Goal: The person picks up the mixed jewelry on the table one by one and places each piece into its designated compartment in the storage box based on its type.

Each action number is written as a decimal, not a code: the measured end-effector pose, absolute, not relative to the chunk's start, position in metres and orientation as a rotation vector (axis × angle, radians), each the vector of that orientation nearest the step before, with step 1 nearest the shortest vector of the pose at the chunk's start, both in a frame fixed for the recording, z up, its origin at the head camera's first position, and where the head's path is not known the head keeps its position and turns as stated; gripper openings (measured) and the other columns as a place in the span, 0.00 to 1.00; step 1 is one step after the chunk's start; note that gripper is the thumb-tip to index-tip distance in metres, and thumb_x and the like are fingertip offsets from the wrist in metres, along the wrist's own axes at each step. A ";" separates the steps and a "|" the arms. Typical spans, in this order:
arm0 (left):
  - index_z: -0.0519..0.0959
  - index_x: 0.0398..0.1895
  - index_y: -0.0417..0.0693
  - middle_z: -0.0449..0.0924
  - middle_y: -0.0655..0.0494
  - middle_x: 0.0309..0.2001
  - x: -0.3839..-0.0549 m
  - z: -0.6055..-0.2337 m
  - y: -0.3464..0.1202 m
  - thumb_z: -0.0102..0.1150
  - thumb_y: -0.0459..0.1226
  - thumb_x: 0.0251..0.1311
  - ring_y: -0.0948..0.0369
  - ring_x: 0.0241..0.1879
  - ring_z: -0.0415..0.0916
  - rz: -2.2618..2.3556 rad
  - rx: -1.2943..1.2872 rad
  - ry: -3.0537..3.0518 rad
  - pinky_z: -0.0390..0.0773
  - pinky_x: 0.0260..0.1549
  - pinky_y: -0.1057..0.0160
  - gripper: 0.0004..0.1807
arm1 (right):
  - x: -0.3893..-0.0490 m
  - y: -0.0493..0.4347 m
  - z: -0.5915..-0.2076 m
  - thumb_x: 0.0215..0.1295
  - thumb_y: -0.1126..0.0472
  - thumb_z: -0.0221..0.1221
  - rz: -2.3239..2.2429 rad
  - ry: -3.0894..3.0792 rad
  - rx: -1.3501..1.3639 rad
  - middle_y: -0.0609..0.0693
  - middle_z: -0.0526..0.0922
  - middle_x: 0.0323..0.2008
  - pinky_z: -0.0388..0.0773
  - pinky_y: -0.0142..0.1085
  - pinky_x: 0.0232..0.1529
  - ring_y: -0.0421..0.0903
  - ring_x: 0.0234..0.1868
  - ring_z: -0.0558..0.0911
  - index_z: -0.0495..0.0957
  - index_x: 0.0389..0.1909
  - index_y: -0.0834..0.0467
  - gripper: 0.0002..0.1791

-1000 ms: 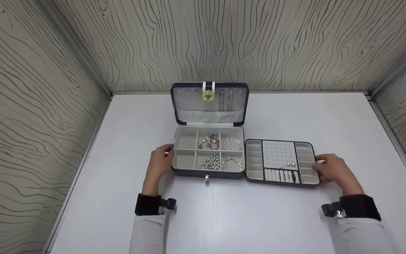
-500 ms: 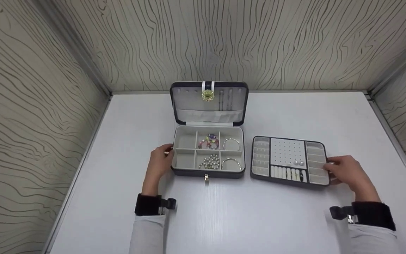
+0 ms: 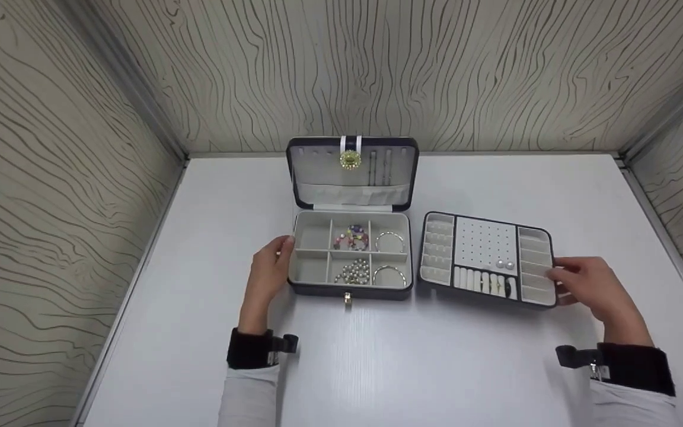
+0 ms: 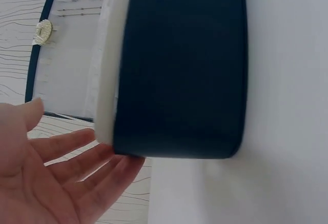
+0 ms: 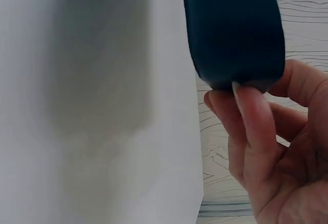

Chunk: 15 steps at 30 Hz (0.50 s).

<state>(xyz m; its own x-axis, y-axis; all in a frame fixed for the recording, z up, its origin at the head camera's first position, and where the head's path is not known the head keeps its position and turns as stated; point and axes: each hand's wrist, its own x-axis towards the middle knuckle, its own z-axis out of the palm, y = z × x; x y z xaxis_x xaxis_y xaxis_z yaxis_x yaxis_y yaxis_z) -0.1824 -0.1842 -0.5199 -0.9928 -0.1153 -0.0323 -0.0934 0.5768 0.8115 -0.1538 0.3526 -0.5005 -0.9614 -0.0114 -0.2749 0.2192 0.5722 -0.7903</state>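
Note:
An uncovered dark blue jewelry box (image 3: 318, 290) stands on the table, its lid (image 3: 321, 169) raised at the back. My left hand (image 3: 269, 270) touches the box's left side; the left wrist view has its fingers extended at the corner of the box's wall (image 4: 179, 70). My right hand (image 3: 593, 287) holds a compartmented jewelry tray (image 3: 484, 240) by its right end. In the right wrist view, thumb and fingers pinch the tray's dark end (image 5: 233, 34), and a gap separates it from the table. Pearl earrings (image 3: 504, 264) and several ring rolls sit in the tray.
In the box's compartments lie a colorful beaded bracelet (image 3: 351, 239), a pearl strand (image 3: 353, 273) and two bangles (image 3: 390, 276). A gold clasp (image 3: 350, 159) hangs on the lid flap. Wood-patterned panels (image 3: 353, 71) border the white table (image 3: 424, 373).
My right hand has moved the tray rightward away from the box, and it now hangs tilted, raised and slightly farther back. My left hand stays at the box, its thumb shifted slightly.

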 end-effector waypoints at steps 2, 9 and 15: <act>0.76 0.62 0.41 0.80 0.44 0.53 -0.181 -0.515 -0.182 0.42 0.53 0.75 0.51 0.49 0.79 -1.416 0.177 -2.761 0.79 0.45 0.50 0.28 | -0.154 0.347 -0.498 0.69 0.65 0.53 -1.348 2.559 0.171 0.66 0.82 0.41 0.84 0.40 0.30 0.44 0.32 0.83 0.64 0.60 0.83 0.27; 0.76 0.62 0.41 0.80 0.42 0.54 -0.179 -0.505 -0.174 0.42 0.53 0.75 0.50 0.49 0.79 -1.346 0.171 -2.787 0.79 0.44 0.47 0.28 | -0.161 0.314 -0.492 0.69 0.64 0.54 -1.399 2.547 0.171 0.67 0.81 0.42 0.84 0.40 0.30 0.46 0.32 0.84 0.66 0.60 0.80 0.26; 0.76 0.61 0.41 0.80 0.44 0.52 -0.179 -0.506 -0.172 0.43 0.51 0.75 0.51 0.47 0.79 -1.295 0.142 -2.817 0.79 0.42 0.48 0.27 | -0.168 0.277 -0.493 0.68 0.65 0.55 -1.448 2.506 0.155 0.67 0.81 0.42 0.84 0.40 0.29 0.47 0.32 0.84 0.67 0.61 0.79 0.27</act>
